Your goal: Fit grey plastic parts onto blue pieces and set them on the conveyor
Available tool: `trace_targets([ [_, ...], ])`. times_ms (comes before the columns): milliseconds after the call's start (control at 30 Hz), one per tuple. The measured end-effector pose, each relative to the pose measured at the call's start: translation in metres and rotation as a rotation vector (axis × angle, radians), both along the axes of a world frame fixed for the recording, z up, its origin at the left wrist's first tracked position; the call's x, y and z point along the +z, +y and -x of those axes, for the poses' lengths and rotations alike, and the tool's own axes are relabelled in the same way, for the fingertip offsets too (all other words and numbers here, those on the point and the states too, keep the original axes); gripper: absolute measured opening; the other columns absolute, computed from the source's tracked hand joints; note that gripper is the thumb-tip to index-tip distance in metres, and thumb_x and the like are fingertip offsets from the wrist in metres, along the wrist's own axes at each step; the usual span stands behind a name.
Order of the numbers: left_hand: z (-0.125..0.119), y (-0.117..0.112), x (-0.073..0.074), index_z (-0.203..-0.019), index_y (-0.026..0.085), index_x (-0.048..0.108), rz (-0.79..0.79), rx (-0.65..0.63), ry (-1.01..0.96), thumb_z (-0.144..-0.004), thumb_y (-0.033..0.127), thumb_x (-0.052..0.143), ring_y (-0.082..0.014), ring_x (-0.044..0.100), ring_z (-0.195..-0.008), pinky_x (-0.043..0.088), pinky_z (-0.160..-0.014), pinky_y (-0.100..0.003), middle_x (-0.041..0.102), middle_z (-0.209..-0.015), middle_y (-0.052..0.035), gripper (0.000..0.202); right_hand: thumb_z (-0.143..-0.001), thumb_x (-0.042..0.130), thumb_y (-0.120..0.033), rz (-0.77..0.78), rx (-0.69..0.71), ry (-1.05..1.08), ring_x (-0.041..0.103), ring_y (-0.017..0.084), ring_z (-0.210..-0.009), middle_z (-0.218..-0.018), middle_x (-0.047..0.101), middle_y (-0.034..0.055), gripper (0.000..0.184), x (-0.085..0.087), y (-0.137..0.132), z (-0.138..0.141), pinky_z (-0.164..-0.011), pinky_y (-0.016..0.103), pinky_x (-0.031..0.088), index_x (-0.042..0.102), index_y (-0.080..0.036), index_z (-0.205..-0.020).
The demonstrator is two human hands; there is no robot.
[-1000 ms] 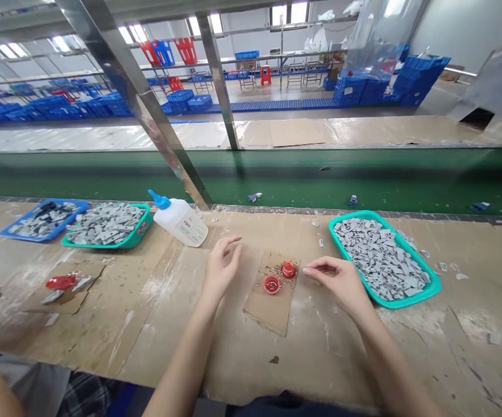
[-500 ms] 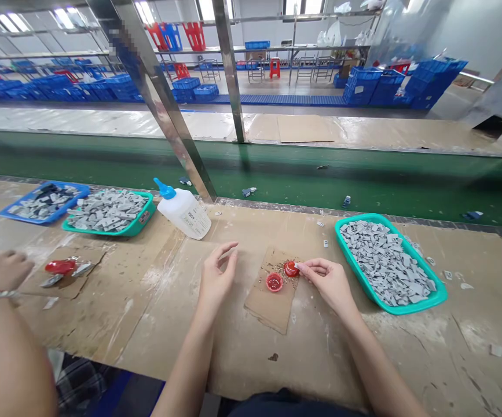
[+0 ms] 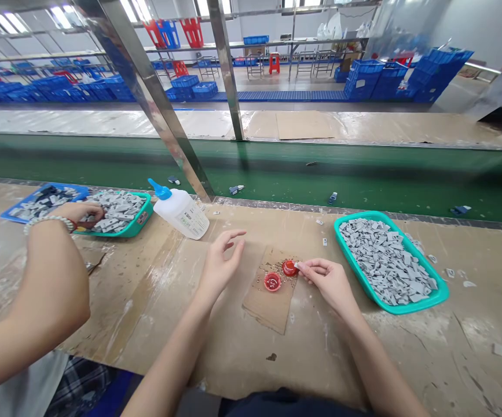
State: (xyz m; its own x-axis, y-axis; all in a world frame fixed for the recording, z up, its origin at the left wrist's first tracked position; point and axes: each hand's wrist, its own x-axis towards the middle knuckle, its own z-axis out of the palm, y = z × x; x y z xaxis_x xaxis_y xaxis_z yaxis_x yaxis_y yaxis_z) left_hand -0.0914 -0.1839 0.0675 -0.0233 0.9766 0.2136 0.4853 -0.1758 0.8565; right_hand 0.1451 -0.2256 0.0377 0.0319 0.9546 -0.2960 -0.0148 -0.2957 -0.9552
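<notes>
Between the finger and thumb of my right hand (image 3: 326,281) is a small grey plastic piece (image 3: 297,265), held at the edge of a red cap (image 3: 289,267). A second red cap (image 3: 272,282), with shiny liquid inside, sits beside it on a folded piece of cardboard (image 3: 268,313). My left hand (image 3: 222,260) hovers to the left of the cardboard, thumb and fingers apart, holding nothing. To the right stands a green tray (image 3: 439,295) heaped with grey plastic pieces (image 3: 385,260).
A white squeeze bottle (image 3: 185,214) with a blue nozzle leans near the metal post. On the left, a co-worker's hand (image 3: 83,214) reaches into another green tray (image 3: 144,214) next to a blue tray (image 3: 10,213). A green conveyor belt (image 3: 277,174) carries several small parts.
My left hand has shifted slightly right and up, while my right hand stays by the red cap. The co-worker's hand has moved into the green tray. Parts on the belt have slid left.
</notes>
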Motion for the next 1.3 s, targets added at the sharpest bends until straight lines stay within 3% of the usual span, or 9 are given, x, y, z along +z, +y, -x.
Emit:
trace_targets([
  [200,-0.034,0.077,0.011,-0.105,0.021,0.062,-0.059,-0.132,0.197,-0.085,0.029,0.048,-0.0200,0.058,-0.104,0.045,-0.089,-0.033,0.064,-0.112,-0.0061,0.026,-0.066,0.072,-0.046,0.039,-0.034,0.071,0.056,0.015,-0.058,-0.066,0.068,0.0085,0.036,0.004,0.003,-0.003,-0.055,0.025,0.041,0.067,-0.011,-0.075],
  [433,-0.136,0.177,-0.004,-0.087,0.016,0.068,0.002,-0.219,0.323,-0.076,0.041,0.061,-0.0220,0.063,-0.087,0.046,-0.080,-0.031,0.070,-0.092,-0.0089,0.028,-0.063,0.075,-0.045,-0.005,-0.059,0.173,0.051,0.010,-0.048,-0.056,0.065,0.0049,0.034,-0.005,0.008,0.005,-0.048,0.021,0.037,0.064,-0.013,-0.065],
  [567,-0.183,0.206,-0.011,-0.089,0.014,0.066,0.110,-0.227,0.350,-0.067,0.044,0.071,-0.0264,0.062,-0.094,0.045,-0.082,-0.034,0.068,-0.092,-0.0125,0.037,-0.062,0.076,-0.044,0.007,-0.068,0.220,0.051,0.011,-0.049,-0.056,0.065,0.0055,0.034,-0.010,0.009,0.008,-0.047,0.021,0.037,0.063,-0.012,-0.064],
  [700,-0.195,0.215,-0.010,-0.098,0.013,0.062,0.221,-0.298,0.300,-0.083,0.035,0.058,-0.0199,0.061,-0.094,0.047,-0.084,-0.041,0.064,-0.102,-0.0081,0.026,-0.061,0.077,-0.043,0.012,-0.099,0.235,0.051,0.011,-0.049,-0.056,0.065,0.0055,0.034,-0.005,0.008,0.006,-0.046,0.021,0.037,0.063,-0.012,-0.064],
  [867,-0.154,0.173,0.010,-0.115,0.010,0.056,0.301,-0.392,0.059,-0.088,0.031,0.051,-0.0189,0.065,-0.088,0.049,-0.084,-0.036,0.068,-0.096,-0.0118,0.035,-0.065,0.075,-0.042,-0.062,-0.137,0.229,0.050,0.010,-0.050,-0.059,0.066,0.0051,0.032,0.017,0.003,-0.010,-0.047,0.021,0.038,0.064,-0.012,-0.066],
  [967,-0.107,0.109,0.025,-0.125,0.009,0.046,0.325,-0.383,-0.105,-0.092,0.032,0.040,-0.0178,0.065,-0.094,0.048,-0.089,-0.033,0.065,-0.109,-0.0140,0.041,-0.068,0.073,-0.042,-0.098,-0.160,0.259,0.054,0.011,-0.056,-0.062,0.066,0.0038,0.029,0.032,-0.004,-0.021,-0.050,0.020,0.040,0.064,-0.014,-0.069],
  [1067,-0.071,0.038,0.035,-0.122,0.013,0.049,0.374,-0.329,-0.466,-0.086,0.034,0.054,-0.0209,0.065,-0.097,0.047,-0.092,-0.035,0.066,-0.109,-0.0126,0.042,-0.071,0.072,-0.040,-0.104,-0.149,0.295,0.056,0.011,-0.061,-0.065,0.067,0.0025,0.025,0.045,-0.013,-0.025,-0.052,0.018,0.041,0.065,-0.016,-0.073],
  [1167,-0.057,-0.014,0.040,-0.108,0.016,0.059,0.354,-0.193,-0.610,-0.076,0.027,0.067,-0.0224,0.065,-0.097,0.049,-0.088,-0.033,0.068,-0.102,-0.0092,0.035,-0.071,0.073,-0.037,-0.100,-0.114,0.305,0.056,0.011,-0.062,-0.066,0.066,0.0014,0.021,0.057,-0.023,-0.021,-0.051,0.017,0.041,0.066,-0.018,-0.074],
  [1300,-0.058,-0.044,0.046,-0.097,0.017,0.062,0.292,-0.128,-0.562,-0.074,0.022,0.069,-0.0211,0.066,-0.092,0.051,-0.083,-0.031,0.070,-0.097,-0.0068,0.025,-0.071,0.073,-0.035,-0.094,-0.067,0.298,0.057,0.011,-0.062,-0.065,0.066,0.0008,0.018,0.070,-0.037,-0.011,-0.049,0.017,0.040,0.066,-0.019,-0.072],
])
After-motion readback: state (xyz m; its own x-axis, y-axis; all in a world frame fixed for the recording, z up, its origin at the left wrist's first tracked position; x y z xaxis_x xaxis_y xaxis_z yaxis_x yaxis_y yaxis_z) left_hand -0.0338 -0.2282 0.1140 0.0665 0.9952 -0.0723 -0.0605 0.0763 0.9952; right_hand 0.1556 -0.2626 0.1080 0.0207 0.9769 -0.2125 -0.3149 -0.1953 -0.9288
